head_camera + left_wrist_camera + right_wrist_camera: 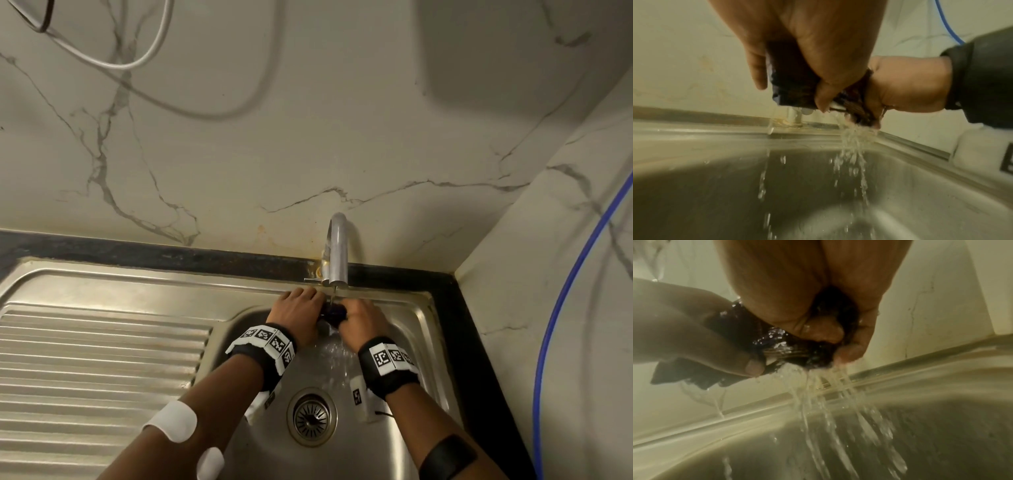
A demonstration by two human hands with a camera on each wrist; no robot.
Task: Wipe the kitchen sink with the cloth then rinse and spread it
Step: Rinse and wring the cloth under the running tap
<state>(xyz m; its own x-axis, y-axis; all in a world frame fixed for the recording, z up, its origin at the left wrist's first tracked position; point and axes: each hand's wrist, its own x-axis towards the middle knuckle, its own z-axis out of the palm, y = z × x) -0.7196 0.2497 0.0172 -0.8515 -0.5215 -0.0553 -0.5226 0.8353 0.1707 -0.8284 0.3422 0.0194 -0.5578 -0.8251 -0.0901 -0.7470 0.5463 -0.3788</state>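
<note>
- Where the marbled wall (308, 120) meets a second marbled wall at the right, you stand over a steel sink (421, 308) set in a dark counter (462, 308), the largest things in your head view.
- A ribbed draining board (102, 359) fills the sink's left part; the basin with its round drain (311, 416) takes the right part.
- A white cable (150, 51) loops across the wall's upper left corner, and a blue cable (561, 291) runs down the right wall.
- The tap (337, 253) rises at the sink's back edge, its spout over the basin, a thin stream falling from it.
- Your left hand (298, 315) and right hand (363, 320) sit close together just under the spout, each with fingers curled tightly round one end of the dark cloth (334, 313), which is bunched between them above the basin's back edge.
- From the head view you see only a small dark patch of cloth between the knuckles.
- The left wrist view shows what that hides: the cloth (797, 84) clamped under your thumb, and water pouring from its right end into the basin.
- The right wrist view adds a loose corner of cloth (684, 376) hanging below your left fingers (748, 365), and several streams running off the twisted wet middle.
</note>
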